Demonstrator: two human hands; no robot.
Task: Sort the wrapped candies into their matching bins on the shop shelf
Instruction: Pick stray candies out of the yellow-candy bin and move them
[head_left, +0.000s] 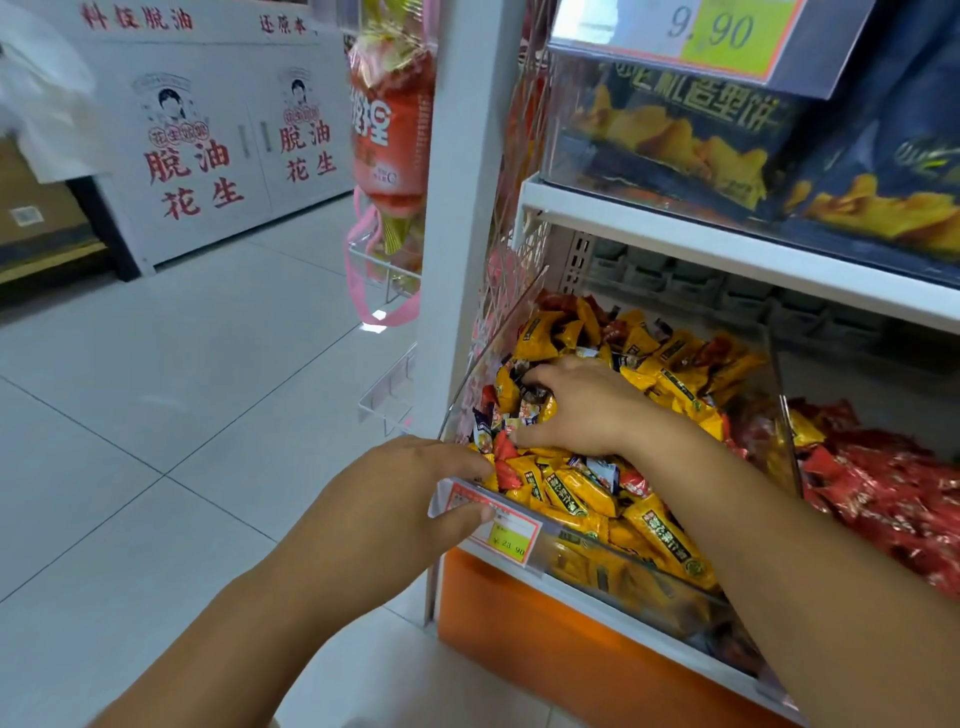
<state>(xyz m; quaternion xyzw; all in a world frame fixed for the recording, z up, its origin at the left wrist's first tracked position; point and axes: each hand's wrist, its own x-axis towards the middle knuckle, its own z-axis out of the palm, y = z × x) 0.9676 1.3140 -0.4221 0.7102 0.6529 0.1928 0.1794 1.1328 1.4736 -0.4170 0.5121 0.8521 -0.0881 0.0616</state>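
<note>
Stray candies (511, 410): small blue, white and dark wraps are lying heaped on the yellow ones at the left wall of the yellow-candy bin (623, 566), toward its back-left corner.
Right hand (582, 405): it is reaching in over the bin's front rim, palm down, with fingers curling narrowly round a clutch of those strays. How many it is holding cannot be told.
Red stray (505, 457): one red wrap is sitting just under the right thumb near the front-left corner, its long axis running roughly front to back.
Left hand (415, 483): it is pinching the bin's front-left corner, fingers over the rim and thumb pressing on the price label (506, 530).
Deciding relation: the strays are lying directly beneath the right hand, which is much the nearer. Their likely home, the red-candy bin (883, 483), is lying to that hand's right, past the clear divider, so the carry is probably going to run rightward along the shelf.
Bin writing: the price label is showing what looks like 23.90. The dark print on the yellow wraps is too small to read.
Upper shelf: a tag (727, 31) is reading 9.90 above dark snack bags (675, 135) with partly legible Chinese lettering.
Across the floor (156, 415): a white cabinet (192, 171) is carrying red characters, 脱油花生.
</note>
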